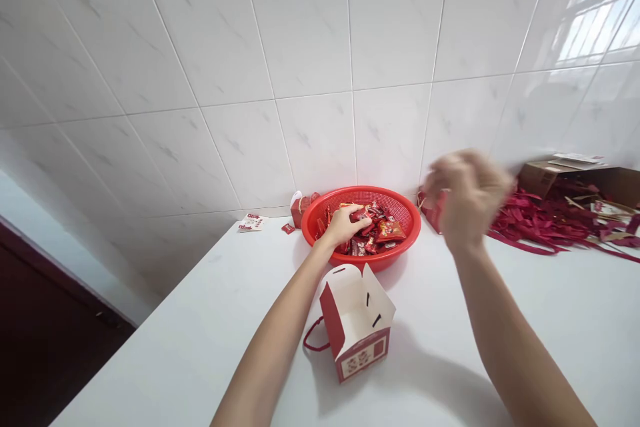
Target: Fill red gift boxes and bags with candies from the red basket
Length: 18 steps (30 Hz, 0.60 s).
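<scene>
A red plastic basket [410,240] holds many wrapped candies [390,232] in red and gold wrappers. My left hand [344,224] reaches over its near left side, fingers and thumb closed around a red wrapped candy. Blurred by motion, my right hand [467,197] is raised to the right of the basket; its fingers are smeared and I cannot see whether it holds anything. In front of the basket stands a red and white gift box [363,347], its top flaps up and its white inside showing no contents. A dark red cord handle [315,335] hangs from its left side.
Behind the basket, closed red boxes [300,208] stand by the tiled wall [315,133]. A loose candy [288,229] and printed cards [252,222] lie left. Dark red ribbons [535,220] and an open cardboard box [540,177] occupy the right of the white table [225,320].
</scene>
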Each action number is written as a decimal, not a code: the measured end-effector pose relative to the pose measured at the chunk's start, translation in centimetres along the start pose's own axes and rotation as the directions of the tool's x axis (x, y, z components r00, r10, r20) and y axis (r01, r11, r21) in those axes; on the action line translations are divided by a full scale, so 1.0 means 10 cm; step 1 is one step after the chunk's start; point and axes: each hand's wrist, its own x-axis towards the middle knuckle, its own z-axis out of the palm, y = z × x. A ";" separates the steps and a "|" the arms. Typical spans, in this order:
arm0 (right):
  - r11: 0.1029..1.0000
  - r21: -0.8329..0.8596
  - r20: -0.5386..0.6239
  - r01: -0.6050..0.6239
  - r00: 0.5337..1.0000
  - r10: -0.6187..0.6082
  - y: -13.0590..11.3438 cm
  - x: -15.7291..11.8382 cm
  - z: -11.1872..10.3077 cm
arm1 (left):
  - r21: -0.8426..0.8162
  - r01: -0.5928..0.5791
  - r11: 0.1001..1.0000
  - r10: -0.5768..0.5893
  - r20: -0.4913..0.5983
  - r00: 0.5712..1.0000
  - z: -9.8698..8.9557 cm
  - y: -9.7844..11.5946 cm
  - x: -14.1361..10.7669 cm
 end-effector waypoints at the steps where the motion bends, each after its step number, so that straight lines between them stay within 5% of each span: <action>1: 0.998 -0.017 0.028 -0.064 0.998 0.065 0.08 -0.02 0.22 | -0.007 -0.012 1.000 0.012 -0.015 1.000 -0.01 0.00 0.00; 3: 0.964 -0.144 0.157 -0.222 0.957 0.244 0.29 -0.06 0.53 | -0.014 -0.027 1.000 0.027 -0.020 0.999 -0.02 -0.01 0.00; 6: 0.860 -0.253 0.285 -0.442 0.816 0.503 0.65 -0.13 0.70 | -0.054 -0.043 0.998 0.043 -0.007 0.999 -0.04 -0.02 0.00; 9: 0.779 -0.172 0.442 -0.604 0.659 0.609 0.87 -0.18 0.70 | -0.089 -0.059 0.994 0.061 0.009 0.998 -0.03 -0.03 -0.01; 11: 0.748 -0.123 0.495 -0.653 0.613 0.616 0.94 -0.20 0.69 | -0.108 -0.049 0.993 0.052 0.027 0.998 -0.02 -0.03 -0.01; 18: 0.803 -0.044 0.281 -0.594 0.764 0.581 1.00 -0.18 0.67 | -0.016 0.025 1.000 -0.022 0.154 0.988 0.03 -0.04 0.01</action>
